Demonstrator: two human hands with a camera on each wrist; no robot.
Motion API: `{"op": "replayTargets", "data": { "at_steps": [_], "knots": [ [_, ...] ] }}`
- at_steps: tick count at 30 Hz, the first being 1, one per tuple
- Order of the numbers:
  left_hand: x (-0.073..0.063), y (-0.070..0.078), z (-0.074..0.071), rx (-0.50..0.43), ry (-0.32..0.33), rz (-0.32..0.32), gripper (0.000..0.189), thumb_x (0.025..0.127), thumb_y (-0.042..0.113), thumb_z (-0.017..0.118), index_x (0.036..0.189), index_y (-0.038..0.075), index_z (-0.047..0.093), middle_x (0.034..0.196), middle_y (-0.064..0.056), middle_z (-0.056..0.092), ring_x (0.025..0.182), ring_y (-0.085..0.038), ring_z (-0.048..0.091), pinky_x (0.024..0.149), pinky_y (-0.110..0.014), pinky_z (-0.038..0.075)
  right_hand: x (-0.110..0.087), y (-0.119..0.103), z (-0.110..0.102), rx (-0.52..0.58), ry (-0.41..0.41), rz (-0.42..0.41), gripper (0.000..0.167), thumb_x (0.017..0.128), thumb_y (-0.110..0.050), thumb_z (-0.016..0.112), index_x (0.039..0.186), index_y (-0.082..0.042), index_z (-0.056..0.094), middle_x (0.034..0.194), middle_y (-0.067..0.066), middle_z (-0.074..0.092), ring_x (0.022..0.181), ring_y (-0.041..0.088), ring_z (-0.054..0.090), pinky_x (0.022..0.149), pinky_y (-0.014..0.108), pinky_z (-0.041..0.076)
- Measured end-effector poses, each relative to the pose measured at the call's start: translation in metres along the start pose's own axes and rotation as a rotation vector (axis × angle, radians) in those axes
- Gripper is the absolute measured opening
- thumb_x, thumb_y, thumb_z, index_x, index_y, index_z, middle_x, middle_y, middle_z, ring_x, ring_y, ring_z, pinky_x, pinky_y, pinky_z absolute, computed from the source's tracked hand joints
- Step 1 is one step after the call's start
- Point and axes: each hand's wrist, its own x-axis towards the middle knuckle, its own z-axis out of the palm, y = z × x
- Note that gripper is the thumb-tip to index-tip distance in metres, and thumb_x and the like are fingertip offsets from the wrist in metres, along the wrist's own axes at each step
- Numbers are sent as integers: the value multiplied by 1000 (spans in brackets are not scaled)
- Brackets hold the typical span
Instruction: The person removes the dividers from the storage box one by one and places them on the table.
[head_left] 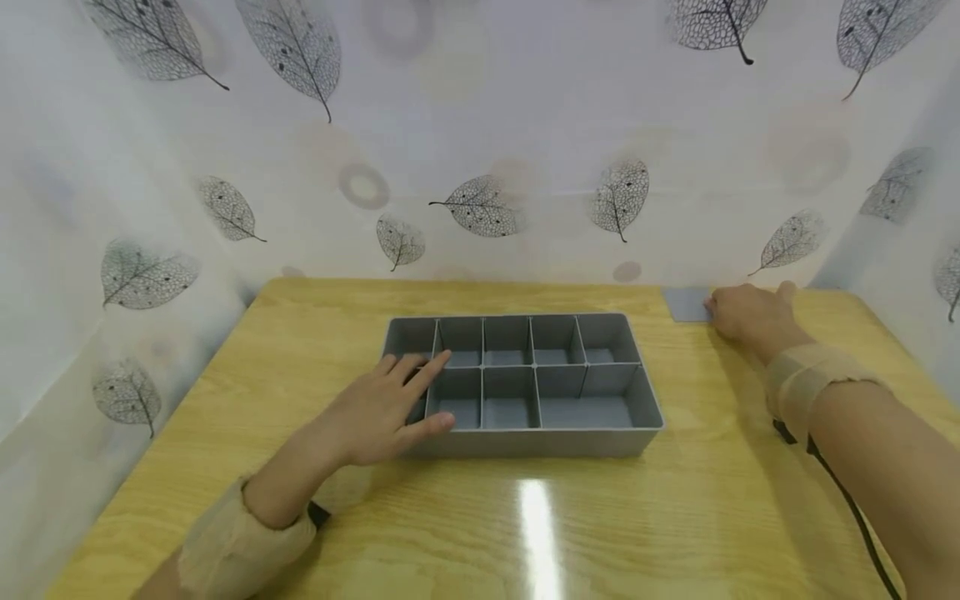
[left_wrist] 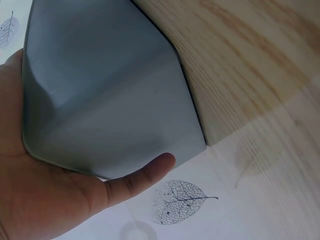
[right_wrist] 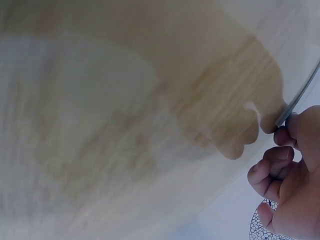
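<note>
A grey compartment box (head_left: pixel 540 444) stands on the wooden table, split by thin dividers into two rows. The front right compartment is wider than the others. My left hand (head_left: pixel 373 415) lies over the box's left front corner, fingers spread and stretched across the left compartments. In the left wrist view its thumb (left_wrist: pixel 140 181) is extended along the box wall (left_wrist: pixel 115 95). Far to the right, my right hand (head_left: pixel 753 315) pinches a small flat grey divider (head_left: pixel 684 305) near the table's back edge. The right wrist view shows the divider (right_wrist: pixel 300 95) edge-on between thumb and fingertip, other fingers curled.
Behind the table (head_left: pixel 322 325) hangs a pale curtain (head_left: pixel 517 117) printed with leaves, which also runs along both sides. Each wrist wears a beige band (head_left: pixel 247 546). A black cable (head_left: pixel 855 517) trails from the right wrist over the table.
</note>
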Motion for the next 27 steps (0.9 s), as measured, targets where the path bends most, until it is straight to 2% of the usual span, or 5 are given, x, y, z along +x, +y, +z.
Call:
{"op": "replayTargets", "data": {
  "at_steps": [7, 15, 19, 21, 27],
  "knots": [
    [0, 0, -3, 4, -20, -5, 83, 99, 64, 42, 161, 14, 20, 152, -20, 42, 135, -44, 44, 108, -58, 41, 1, -8, -7, -1, 8, 40, 59, 108, -38, 24, 115, 2, 67, 108, 30, 67, 92, 40, 59, 87, 66, 27],
    [1, -1, -2, -5, -7, 3, 82, 99, 64, 43, 161, 15, 20, 152, -20, 42, 135, -44, 44, 108, -59, 41, -7, -28, -42, 34, 117, -15, 74, 106, -43, 8, 141, 9, 46, 125, 38, 57, 92, 50, 63, 71, 61, 52],
    [1, 0, -2, 3, 1, 6, 83, 99, 64, 45, 161, 15, 20, 152, -20, 42, 135, -43, 44, 108, -58, 41, -21, -55, -56, 93, 266, -70, 57, 105, -35, 19, 102, 2, 62, 82, 24, 63, 61, 33, 56, 53, 45, 45],
    [1, 0, -2, 4, 0, 5, 83, 98, 64, 45, 161, 15, 20, 152, -20, 42, 135, -43, 44, 109, -57, 40, -30, -74, -61, 124, 320, -106, 44, 102, -28, 24, 78, -4, 53, 63, 12, 49, 52, 23, 41, 48, 37, 35],
    [-1, 0, -2, -1, 13, 10, 82, 99, 63, 45, 161, 13, 22, 150, -21, 43, 133, -44, 45, 108, -58, 41, -54, -131, -68, 185, 380, -254, 41, 99, -22, 34, 60, -13, 40, 51, -1, 34, 48, 14, 24, 46, 29, 26]
  ]
}}
